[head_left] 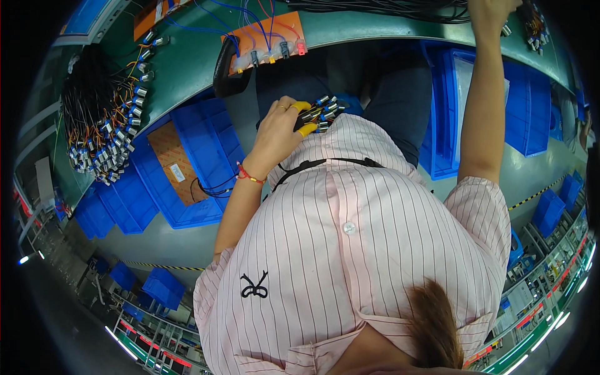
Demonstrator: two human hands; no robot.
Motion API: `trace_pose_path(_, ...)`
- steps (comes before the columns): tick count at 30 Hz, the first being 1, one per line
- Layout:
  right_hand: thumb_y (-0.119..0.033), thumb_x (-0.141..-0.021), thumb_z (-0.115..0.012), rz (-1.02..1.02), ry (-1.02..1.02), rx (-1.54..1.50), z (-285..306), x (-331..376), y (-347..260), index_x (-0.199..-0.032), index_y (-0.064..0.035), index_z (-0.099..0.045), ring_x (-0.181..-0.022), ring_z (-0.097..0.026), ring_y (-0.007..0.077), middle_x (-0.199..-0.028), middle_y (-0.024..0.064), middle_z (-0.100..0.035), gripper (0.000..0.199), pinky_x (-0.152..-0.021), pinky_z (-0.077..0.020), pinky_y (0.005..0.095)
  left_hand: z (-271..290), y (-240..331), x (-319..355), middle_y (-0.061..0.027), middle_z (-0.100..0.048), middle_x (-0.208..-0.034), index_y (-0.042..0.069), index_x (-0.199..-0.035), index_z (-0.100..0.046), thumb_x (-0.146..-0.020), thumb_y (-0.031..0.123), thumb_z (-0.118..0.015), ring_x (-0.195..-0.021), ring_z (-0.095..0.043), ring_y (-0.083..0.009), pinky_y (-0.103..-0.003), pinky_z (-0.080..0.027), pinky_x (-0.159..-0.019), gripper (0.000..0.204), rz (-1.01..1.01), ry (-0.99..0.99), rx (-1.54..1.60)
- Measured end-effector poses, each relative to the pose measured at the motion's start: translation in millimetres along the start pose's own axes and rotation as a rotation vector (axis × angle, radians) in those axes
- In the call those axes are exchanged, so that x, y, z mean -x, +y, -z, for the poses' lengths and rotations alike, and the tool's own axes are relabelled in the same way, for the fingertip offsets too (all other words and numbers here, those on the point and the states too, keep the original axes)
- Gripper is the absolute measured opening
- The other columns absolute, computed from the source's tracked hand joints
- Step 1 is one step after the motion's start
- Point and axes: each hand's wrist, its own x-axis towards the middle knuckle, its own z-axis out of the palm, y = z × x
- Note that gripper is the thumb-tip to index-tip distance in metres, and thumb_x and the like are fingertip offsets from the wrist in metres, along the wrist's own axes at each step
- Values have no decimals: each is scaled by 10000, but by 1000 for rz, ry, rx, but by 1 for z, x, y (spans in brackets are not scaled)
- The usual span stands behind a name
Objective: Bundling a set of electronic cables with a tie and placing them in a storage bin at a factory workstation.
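Note:
Over my lap, my left hand (279, 131) is closed round a bunch of wired connectors (325, 112), small silver cylinders with blue parts and yellow and black leads. Yellow covers sit on two of its fingertips. My right arm stretches far forward to the right. At the top edge of the picture my right hand (490, 15) reaches over the green bench (387, 30), beside a long bundle of black cables (387, 7). Its fingers are partly cut off, so its grip is hidden. One silver connector end (506, 30) shows just beside this hand.
An orange board (269, 39) with clips and blue and red wires stands at the bench edge. A heap of black cables with silver connectors (103, 134) hangs at the left. Blue bins (206, 144) stand below the bench on both sides. More connectors (536, 37) lie far right.

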Motion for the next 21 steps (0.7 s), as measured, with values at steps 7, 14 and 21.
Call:
trace_pose_path(7, -167, -866, -636, -76, -959, -781, 59, 118, -142, -1032, -37, -653, -884, -588, 281, -953, 115, -607, 211, -806, -477, 374, 15, -24, 53, -159, -591, -1038, 5, -987, -654, -812, 63, -652, -832, -655, -354, -437, -531, -734, 185, 260, -116, -63)
trace_pose_path(14, -225, -800, -670, 94, -1554, -821, 35, 206, -190, -984, 8, -641, -973, -575, 299, -958, 151, -614, 298, -891, -452, 398, 23, -15, 51, -153, -604, -1101, 5, -1045, -645, -813, 66, -649, -995, -587, -338, -406, -486, -829, 240, 262, -9, -207)
trace_pose_path(21, -153, -707, -696, -100, -1461, -863, 39, 189, -183, -870, 30, -588, -787, -548, 256, -778, 123, -548, 268, -709, -461, 346, -9, -16, 14, -186, -613, -1157, -5, -1184, -609, -886, 85, -589, -1083, -546, -364, -432, -398, -961, 312, 36, 2, 50)
